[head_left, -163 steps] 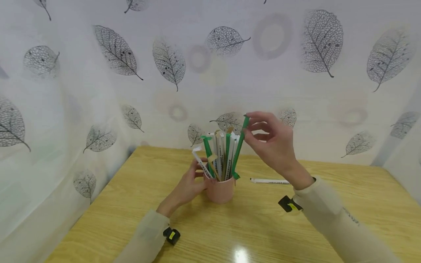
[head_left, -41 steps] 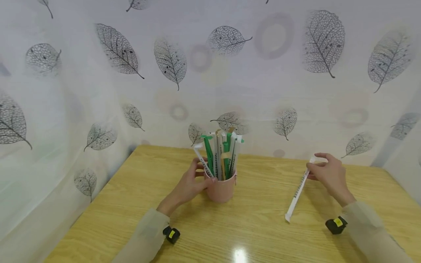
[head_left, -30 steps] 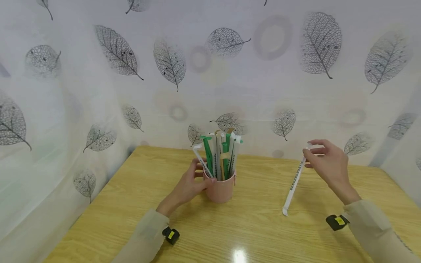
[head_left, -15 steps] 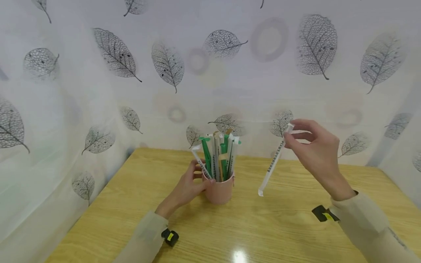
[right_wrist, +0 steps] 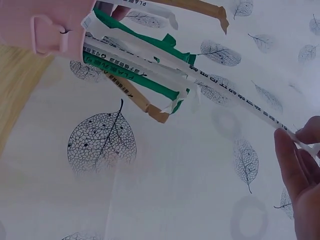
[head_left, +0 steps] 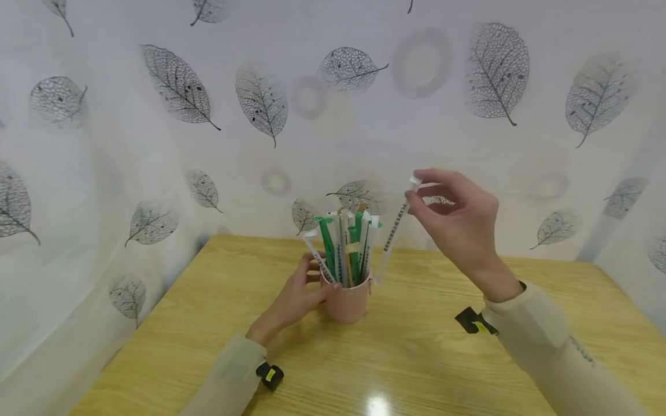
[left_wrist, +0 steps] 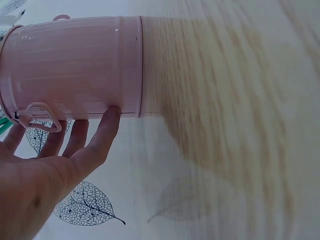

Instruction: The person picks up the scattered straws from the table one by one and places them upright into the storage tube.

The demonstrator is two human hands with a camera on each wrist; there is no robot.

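Note:
In the head view my left hand [head_left: 296, 294] holds the side of a small pink bucket [head_left: 347, 305], thumb near its rim and other fingers behind it. The left wrist view has those fingertips against the bucket wall [left_wrist: 75, 67], near a small wire handle [left_wrist: 37, 112]. A bunch of paper-wrapped straws [head_left: 340, 245], white, green and brown, stands in the bucket. My right hand [head_left: 463, 222] pinches the top end of a white wrapped straw [head_left: 393, 231] with printed letters. It slants down, its lower end at the bucket's right rim; whether it touches, I cannot tell.
The bucket stands on a yellow wood-grain table [head_left: 416, 358]. A pale curtain [head_left: 333, 133] with leaf prints hangs behind the table and along its left side. Black wrist cameras sit on both sleeves.
Earlier the right hand held a green straw at the bucket, while a white one lay on the table. Since then it has lifted the white straw and carried it left to the bucket. Left hand stayed.

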